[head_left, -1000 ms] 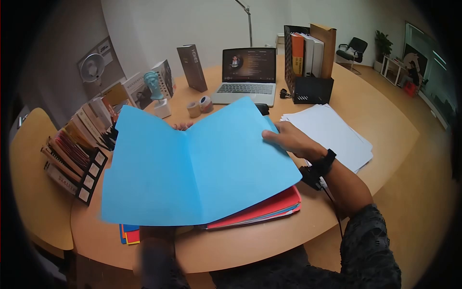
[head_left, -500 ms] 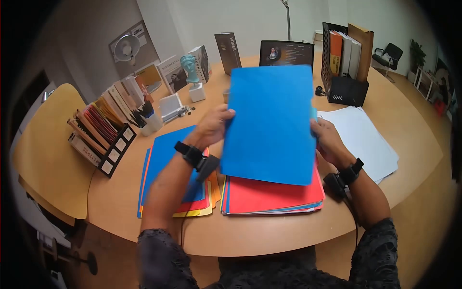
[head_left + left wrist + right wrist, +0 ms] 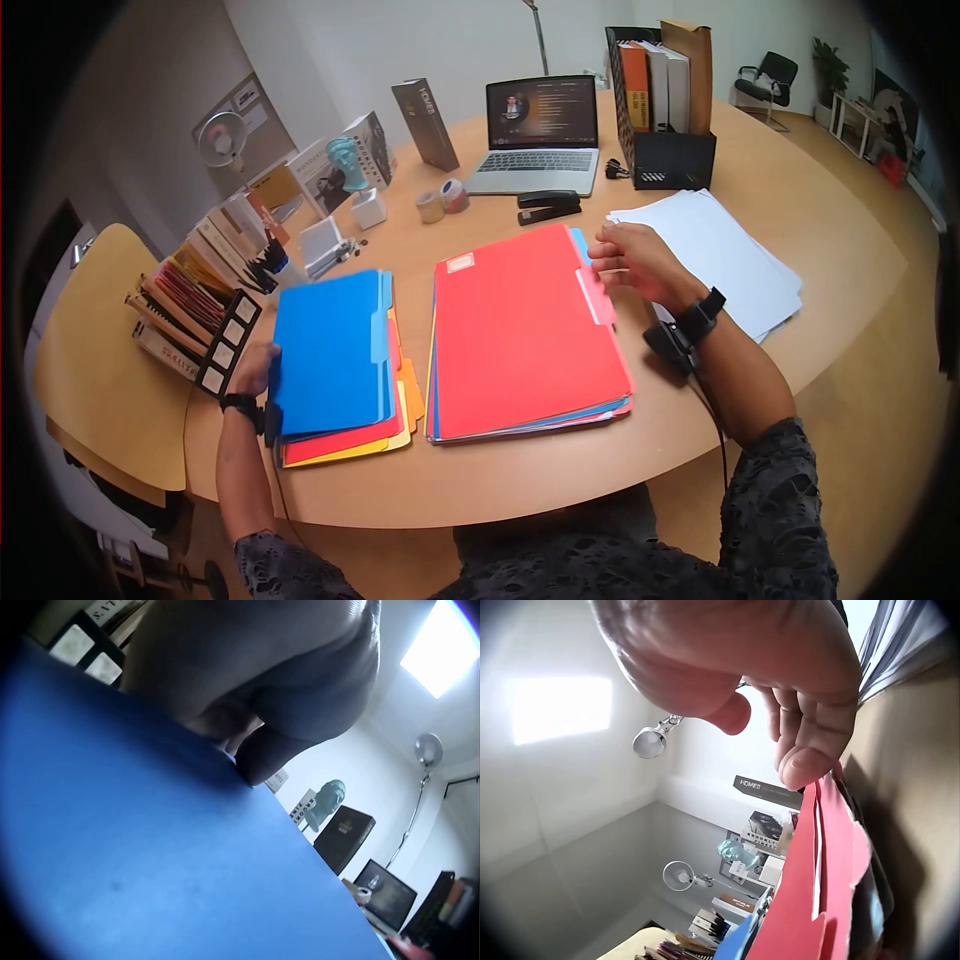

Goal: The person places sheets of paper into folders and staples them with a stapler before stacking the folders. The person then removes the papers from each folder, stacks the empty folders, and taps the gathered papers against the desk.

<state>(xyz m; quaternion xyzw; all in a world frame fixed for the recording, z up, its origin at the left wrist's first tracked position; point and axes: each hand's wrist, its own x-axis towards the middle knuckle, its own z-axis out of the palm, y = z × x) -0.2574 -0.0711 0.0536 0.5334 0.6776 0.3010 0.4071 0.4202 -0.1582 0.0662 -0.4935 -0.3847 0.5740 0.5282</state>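
A blue folder [image 3: 330,350] tops the left pile, with red, yellow and orange edges showing beneath. My left hand [image 3: 254,368] grips its left edge; in the left wrist view the thumb of the left hand [image 3: 255,675] lies over the blue folder [image 3: 150,862], its other fingers mostly hidden. To the right lies a thicker pile under a red folder [image 3: 530,340] with a white label. Beside that pile's upper right edge is my right hand [image 3: 638,262], holding nothing. In the right wrist view the right hand [image 3: 757,667] has bent fingers near the red folder [image 3: 791,900], thumb apart.
Behind the piles are a black stapler [image 3: 548,208], tape rolls [image 3: 442,202] and a laptop [image 3: 540,160]. White papers [image 3: 715,255] lie at the right, below a black file holder [image 3: 675,160]. Books [image 3: 210,250], a framed strip [image 3: 228,342] and a bust [image 3: 348,165] stand left.
The blue folder held up between both hands has come down onto the left pile, still in the left hand. The right hand has let go of it and stays at the right pile.
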